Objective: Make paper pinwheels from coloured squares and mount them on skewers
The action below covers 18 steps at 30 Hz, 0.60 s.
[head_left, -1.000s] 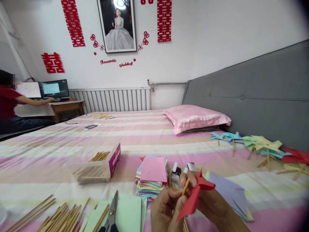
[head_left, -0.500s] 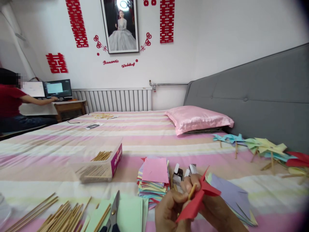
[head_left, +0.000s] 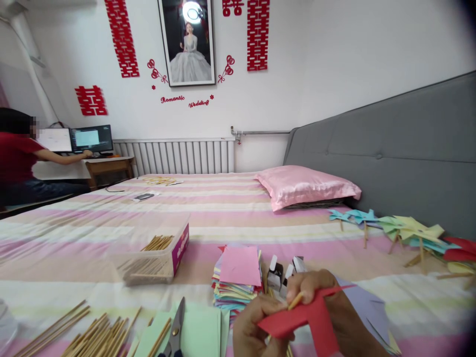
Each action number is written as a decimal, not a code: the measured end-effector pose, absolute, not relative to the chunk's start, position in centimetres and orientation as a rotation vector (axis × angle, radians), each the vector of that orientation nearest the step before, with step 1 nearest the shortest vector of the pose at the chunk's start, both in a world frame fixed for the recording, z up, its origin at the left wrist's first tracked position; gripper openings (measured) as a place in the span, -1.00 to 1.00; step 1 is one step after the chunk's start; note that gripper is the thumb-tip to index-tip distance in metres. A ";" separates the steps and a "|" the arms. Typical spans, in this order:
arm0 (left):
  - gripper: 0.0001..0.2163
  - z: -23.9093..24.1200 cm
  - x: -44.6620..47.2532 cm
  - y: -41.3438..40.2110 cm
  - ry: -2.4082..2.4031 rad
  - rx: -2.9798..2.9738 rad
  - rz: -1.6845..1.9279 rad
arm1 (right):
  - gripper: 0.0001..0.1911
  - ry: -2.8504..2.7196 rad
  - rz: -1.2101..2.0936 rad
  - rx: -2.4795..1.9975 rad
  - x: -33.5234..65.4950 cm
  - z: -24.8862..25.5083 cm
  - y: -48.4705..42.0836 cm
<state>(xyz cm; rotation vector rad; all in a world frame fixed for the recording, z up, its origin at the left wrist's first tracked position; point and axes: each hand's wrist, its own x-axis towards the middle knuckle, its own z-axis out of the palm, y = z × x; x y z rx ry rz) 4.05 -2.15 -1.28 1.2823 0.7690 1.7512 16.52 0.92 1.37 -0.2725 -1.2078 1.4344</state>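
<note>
At the lower right of the head view, a red paper pinwheel (head_left: 322, 325) is held between both my hands. My left hand (head_left: 253, 325) is closed, thumb and fingers pinching a red blade and a thin wooden stick (head_left: 295, 301) near the paper. My right hand (head_left: 314, 285) is closed too, its curled fingers gripping the stick end and paper from behind. The blades partly cover its palm. Just beyond my hands are small open white-and-black boxes (head_left: 275, 275). Left of them stands a stack of coloured paper squares (head_left: 241, 267), pink on top.
Scissors (head_left: 177, 329) lie on green paper (head_left: 203, 327), beside loose wooden sticks (head_left: 100, 334). A clear box of sticks (head_left: 148, 267) stands behind them. Cut purple sheets (head_left: 366, 310) and finished pinwheels (head_left: 416, 230) lie to the right. A person in red (head_left: 17, 158) sits at a desk.
My hands have turned the red pinwheel, so its blades now spread more toward me and downward. My right hand has risen slightly and shifted right. The view has tilted up slightly.
</note>
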 end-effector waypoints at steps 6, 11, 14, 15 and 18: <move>-0.83 -0.5 1.0 -1.1 0.624 1.443 1.514 | -0.90 -1.569 1.257 -0.240 17.4 1.8 0.9; -0.88 0.8 -1.3 -0.8 0.749 1.553 1.452 | -0.91 -1.642 1.055 -0.417 17.5 2.5 -0.2; -0.88 1.3 -2.9 -0.8 1.033 1.744 1.439 | -0.94 -1.729 0.934 -0.623 17.6 2.7 -0.2; -0.88 1.5 -3.3 -0.8 1.110 1.815 1.443 | -0.94 -1.767 0.887 -0.692 17.6 2.7 -0.1; -0.86 2.0 -4.2 -0.9 1.293 2.087 1.339 | -0.93 -1.895 0.757 -0.832 17.5 2.6 0.1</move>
